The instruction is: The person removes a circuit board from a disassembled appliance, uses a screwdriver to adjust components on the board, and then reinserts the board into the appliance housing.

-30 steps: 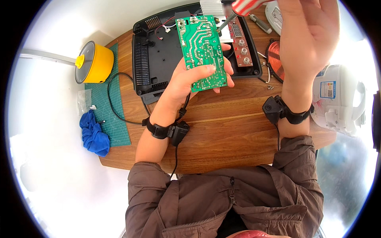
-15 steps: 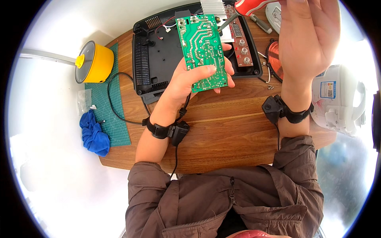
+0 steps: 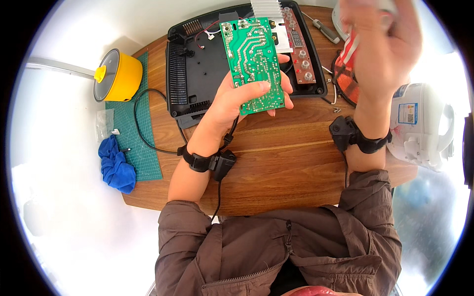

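- Board (image 3: 252,59), green and dotted with solder, is held above the black casing (image 3: 192,69); its 6 o'clock end reaches past the casing's near edge, over the table (image 3: 276,163).
- By the left hand (image 3: 229,101) the board is gripped near that end: the thumb is laid across the soldered face, and the other fingers are wrapped behind, their tips seen past the 3 o'clock edge.
- In the right hand (image 3: 380,54), at 3 o'clock from the board and well apart from it, a red-and-white handle (image 3: 349,49) is grasped; the hand is blurred, so how tightly the fingers are curled cannot be told.
- Beyond the board, at 1 o'clock, a silver heat sink (image 3: 282,43) is seen; whether it is joined to the board cannot be told.
- At 2 o'clock a red panel (image 3: 305,64) is set along the casing, and a grey screwdriver (image 3: 326,32) is laid outside it.
- At 3 o'clock the orange coil (image 3: 343,81) is partly covered by the handle.
- At 4 o'clock small screws (image 3: 336,110) are scattered, with a white cooker (image 3: 419,126) farther out.
- At 9 o'clock a yellow pot (image 3: 126,76) is placed; at 8 o'clock a blue cloth (image 3: 117,167) is bunched partly on the green mat (image 3: 145,163).
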`<state>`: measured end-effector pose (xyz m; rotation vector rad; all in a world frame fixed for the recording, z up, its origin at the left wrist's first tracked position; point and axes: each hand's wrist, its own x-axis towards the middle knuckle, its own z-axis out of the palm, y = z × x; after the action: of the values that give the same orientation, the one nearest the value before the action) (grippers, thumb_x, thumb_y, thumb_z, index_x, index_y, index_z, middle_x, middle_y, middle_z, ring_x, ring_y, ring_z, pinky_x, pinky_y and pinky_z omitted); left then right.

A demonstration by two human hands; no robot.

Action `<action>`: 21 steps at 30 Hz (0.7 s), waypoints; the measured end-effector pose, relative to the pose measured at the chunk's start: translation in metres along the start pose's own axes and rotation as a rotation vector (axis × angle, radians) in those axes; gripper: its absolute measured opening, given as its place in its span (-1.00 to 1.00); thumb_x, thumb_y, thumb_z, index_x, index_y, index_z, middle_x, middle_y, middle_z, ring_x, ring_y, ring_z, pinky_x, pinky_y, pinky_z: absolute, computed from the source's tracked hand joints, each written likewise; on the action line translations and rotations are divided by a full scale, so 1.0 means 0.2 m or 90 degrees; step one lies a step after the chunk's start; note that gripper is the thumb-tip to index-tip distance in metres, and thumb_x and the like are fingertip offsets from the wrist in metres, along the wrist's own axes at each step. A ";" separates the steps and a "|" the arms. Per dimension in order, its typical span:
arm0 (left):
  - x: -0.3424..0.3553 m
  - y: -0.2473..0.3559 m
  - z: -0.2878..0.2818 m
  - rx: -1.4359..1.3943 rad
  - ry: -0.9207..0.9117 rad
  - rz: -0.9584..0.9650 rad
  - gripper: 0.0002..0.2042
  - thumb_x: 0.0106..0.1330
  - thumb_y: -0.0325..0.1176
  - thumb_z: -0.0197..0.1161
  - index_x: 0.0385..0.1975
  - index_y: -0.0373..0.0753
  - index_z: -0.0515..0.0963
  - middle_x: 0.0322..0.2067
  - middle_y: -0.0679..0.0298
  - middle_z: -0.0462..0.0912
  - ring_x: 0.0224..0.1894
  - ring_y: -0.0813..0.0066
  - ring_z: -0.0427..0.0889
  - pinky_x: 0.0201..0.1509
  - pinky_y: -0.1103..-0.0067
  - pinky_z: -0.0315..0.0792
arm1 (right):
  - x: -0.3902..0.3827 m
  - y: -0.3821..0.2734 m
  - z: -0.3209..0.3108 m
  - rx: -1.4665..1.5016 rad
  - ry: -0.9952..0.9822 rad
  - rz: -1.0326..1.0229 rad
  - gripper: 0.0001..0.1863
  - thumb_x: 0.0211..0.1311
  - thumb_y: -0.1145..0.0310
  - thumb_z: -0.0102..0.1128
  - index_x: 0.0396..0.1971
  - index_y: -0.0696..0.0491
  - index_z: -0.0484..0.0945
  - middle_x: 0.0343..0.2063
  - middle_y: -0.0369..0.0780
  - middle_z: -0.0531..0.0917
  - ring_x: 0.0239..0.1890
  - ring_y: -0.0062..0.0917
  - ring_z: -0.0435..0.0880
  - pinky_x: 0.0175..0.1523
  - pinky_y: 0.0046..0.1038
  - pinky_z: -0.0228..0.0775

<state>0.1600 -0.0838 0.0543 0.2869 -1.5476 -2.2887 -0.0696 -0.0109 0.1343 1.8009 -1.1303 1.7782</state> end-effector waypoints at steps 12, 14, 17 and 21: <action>0.00 -0.01 0.01 -0.009 0.041 0.041 -0.27 0.36 -0.27 0.24 0.45 -0.52 0.16 -0.10 0.00 0.71 -0.14 0.09 0.80 -0.35 0.49 0.64 | -0.05 -0.07 0.10 -0.141 -0.409 0.263 -0.85 0.24 0.42 0.33 -0.32 0.21 0.70 -0.33 -0.05 0.72 -0.28 -0.13 0.73 -0.14 -0.24 0.58; 0.00 -0.02 0.01 -0.008 0.037 0.044 -0.28 0.37 -0.27 0.24 0.45 -0.51 0.17 -0.09 -0.01 0.71 -0.13 0.09 0.80 -0.34 0.49 0.64 | -0.05 -0.08 0.11 -0.148 -0.419 0.244 -0.85 0.25 0.42 0.31 -0.32 0.22 0.70 -0.33 -0.05 0.72 -0.27 -0.12 0.72 -0.12 -0.23 0.58; 0.00 -0.03 0.00 -0.005 0.035 0.047 -0.33 0.39 -0.27 0.23 0.43 -0.48 0.22 -0.08 -0.02 0.71 -0.13 0.08 0.80 -0.34 0.49 0.64 | -0.04 -0.13 0.11 -0.143 -0.416 0.234 -0.85 0.24 0.43 0.30 -0.32 0.22 0.70 -0.34 -0.06 0.71 -0.26 -0.11 0.71 -0.11 -0.21 0.58; -0.01 -0.04 0.00 0.004 0.026 0.051 -0.40 0.42 -0.27 0.22 0.39 -0.43 0.28 -0.06 -0.03 0.71 -0.12 0.09 0.80 -0.33 0.48 0.64 | -0.04 -0.14 0.13 -0.157 -0.423 0.219 -0.87 0.21 0.44 0.30 -0.34 0.21 0.69 -0.37 -0.07 0.70 -0.26 -0.12 0.70 -0.10 -0.20 0.57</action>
<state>0.1596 -0.0808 0.0479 0.2665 -1.5182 -2.2036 -0.0311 -0.0099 0.1309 2.1971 -1.9110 1.1178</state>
